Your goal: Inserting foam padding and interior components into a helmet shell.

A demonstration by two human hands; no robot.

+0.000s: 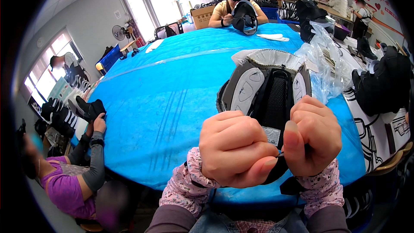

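Observation:
A black and grey shoe upper [276, 90] with pale lining and a ragged pale edge stands over the blue-covered table, its open side toward me. My left hand [237, 149] is closed in a fist on the upper's near end. Beside it, my right hand [314, 136] grips the same end, thumb pointing up. Between the two hands a dark strip of the upper and a small silvery label [271, 135] show. My fingertips are curled under, so exactly what they pinch is partly hidden.
The table [142, 116] has a blue plastic cover. Opposite, a person [238, 6] handles a black shoe upper [245, 18]; another at left holds a black shoe [88, 108]. White insoles [273, 37] lie far off. At right are clear plastic bags [325, 60] and a black bag [384, 82].

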